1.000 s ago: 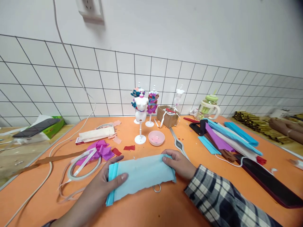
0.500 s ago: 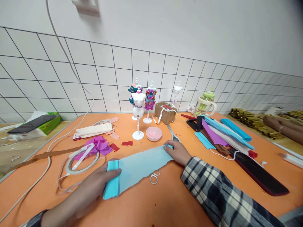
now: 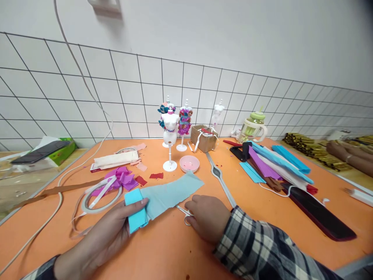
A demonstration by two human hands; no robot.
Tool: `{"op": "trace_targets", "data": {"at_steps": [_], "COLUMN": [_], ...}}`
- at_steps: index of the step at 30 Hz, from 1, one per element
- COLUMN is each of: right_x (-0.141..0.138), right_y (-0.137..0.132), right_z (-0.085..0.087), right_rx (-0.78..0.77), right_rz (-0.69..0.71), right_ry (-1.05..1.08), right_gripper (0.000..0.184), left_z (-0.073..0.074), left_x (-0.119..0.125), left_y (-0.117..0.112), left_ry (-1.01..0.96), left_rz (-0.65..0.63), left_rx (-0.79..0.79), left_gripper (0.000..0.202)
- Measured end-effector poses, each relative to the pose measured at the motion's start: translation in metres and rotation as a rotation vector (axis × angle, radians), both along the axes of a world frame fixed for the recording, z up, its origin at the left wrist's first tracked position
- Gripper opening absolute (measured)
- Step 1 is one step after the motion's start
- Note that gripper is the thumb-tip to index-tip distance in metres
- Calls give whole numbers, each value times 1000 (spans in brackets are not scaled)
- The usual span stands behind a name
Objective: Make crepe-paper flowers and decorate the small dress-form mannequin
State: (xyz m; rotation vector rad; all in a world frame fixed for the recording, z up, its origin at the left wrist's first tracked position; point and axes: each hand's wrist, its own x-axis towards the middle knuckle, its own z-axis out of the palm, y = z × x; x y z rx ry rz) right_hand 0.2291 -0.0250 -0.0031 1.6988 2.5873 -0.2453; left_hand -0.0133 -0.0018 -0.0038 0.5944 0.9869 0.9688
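My left hand (image 3: 116, 221) grips the folded end of a strip of light blue crepe paper (image 3: 171, 192), thumb on top. The strip's loose end stretches away to the right, its tip near the pink bowl (image 3: 189, 163). Small scissors (image 3: 183, 211) lie on the table by the strip's lower edge. My right hand (image 3: 208, 217) is over them, fingers curled round the handles, which it partly hides. Beyond the strip stands a bare white mini mannequin (image 3: 170, 132), with a flower-covered mannequin (image 3: 184, 124) behind it.
A tape roll (image 3: 101, 198) and purple paper (image 3: 124, 178) lie left. A small cardboard box (image 3: 204, 139) stands at the back. Coloured paper folds (image 3: 279, 163), a dark long case (image 3: 317, 214) and a green-lidded jug (image 3: 253, 127) are right. A cable crosses the left side.
My right hand has let go of the strip's far end and moved down to the scissors. The strip's end now hangs loose, and my left hand has tilted its folded end.
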Motion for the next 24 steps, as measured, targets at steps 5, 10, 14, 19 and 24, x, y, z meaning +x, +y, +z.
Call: {"op": "trace_targets", "data": {"at_steps": [5, 10, 14, 19, 24], "right_x": [-6, -14, -17, -17, -18], "right_y": [-7, -16, -22, -27, -24], "right_z": [8, 5, -5, -12, -8], "right_rx": [-99, -66, -9, 24, -11], "right_rz": [-12, -76, -100, -126, -118], "right_ry": [-175, -206, -191, -175, -95], "right_gripper": [19, 20, 19, 16, 19], "left_z": [-1, 0, -2, -3, 2], "left_x": [2, 5, 5, 4, 5], "left_y": [-1, 1, 2, 2, -3], "left_ry": [10, 18, 9, -26, -52], "left_rz": [59, 85, 139, 140, 61], "left_rx": [-78, -134, -98, -54, -135], "left_gripper": [17, 19, 26, 33, 25]}}
